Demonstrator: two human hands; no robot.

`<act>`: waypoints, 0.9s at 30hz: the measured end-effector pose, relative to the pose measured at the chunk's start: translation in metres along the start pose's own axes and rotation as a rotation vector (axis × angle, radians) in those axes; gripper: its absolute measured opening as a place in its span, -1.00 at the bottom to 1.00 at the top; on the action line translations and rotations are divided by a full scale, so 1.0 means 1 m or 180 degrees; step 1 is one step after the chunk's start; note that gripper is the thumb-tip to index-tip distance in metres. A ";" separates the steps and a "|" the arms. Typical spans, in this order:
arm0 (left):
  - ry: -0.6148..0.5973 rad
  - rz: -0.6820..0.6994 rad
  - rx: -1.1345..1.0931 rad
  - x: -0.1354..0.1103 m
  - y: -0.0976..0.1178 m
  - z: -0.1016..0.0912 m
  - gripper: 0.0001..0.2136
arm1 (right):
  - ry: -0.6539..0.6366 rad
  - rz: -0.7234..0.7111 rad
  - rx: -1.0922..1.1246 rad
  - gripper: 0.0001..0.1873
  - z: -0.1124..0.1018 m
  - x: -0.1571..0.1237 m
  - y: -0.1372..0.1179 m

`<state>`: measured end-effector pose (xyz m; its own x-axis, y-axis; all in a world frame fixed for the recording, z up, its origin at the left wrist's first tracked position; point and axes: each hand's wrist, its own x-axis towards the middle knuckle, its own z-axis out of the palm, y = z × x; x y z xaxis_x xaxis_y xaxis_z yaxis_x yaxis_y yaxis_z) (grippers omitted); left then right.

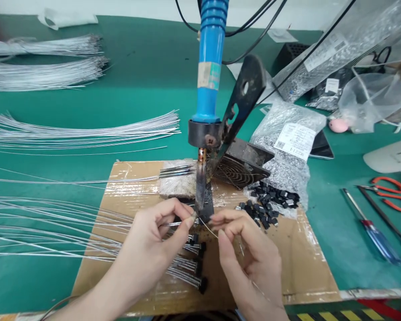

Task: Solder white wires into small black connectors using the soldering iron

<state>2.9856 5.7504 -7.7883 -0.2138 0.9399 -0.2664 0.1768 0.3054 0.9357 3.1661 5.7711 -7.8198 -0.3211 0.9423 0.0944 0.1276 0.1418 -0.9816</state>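
A blue-handled soldering iron (210, 58) hangs upright in a black metal holder (243, 93), its tip pointing down between my hands. My left hand (163, 240) is closed in a pinch just below the tip, on thin white wires whose ends are mostly hidden by the fingers. My right hand (250, 258) is closed on a thin strand of solder wire (207, 227), which runs toward the tip. Beneath my left hand, several white wires ending in black connectors (203, 284) rest on a cardboard sheet (260, 285).
Loose small black parts (267, 203) spill beside a labelled plastic bag (287, 125). Behind the iron sits a black fan (240, 167). Wire bundles (87, 127) lie on the green mat at left. A screwdriver (374, 236) and orange-handled pliers (392, 191) are at right.
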 end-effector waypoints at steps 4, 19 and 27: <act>0.0018 0.0042 -0.0004 0.002 0.002 0.000 -0.86 | -0.0003 0.0273 0.0338 -0.80 0.004 0.000 -0.004; 0.0133 0.0246 0.0024 0.004 0.004 0.000 -0.88 | 0.0156 0.0553 0.0442 -0.79 0.008 0.004 -0.012; 0.0135 0.0179 -0.0040 0.003 0.006 -0.001 -0.89 | 0.0195 0.0404 0.0302 -0.78 0.007 0.005 -0.011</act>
<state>2.9852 5.7552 -7.7839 -0.2445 0.9481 -0.2035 0.1775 0.2501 0.9518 3.1560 5.7724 -7.8098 -0.2499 0.9680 -0.0242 0.0733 -0.0060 -0.9973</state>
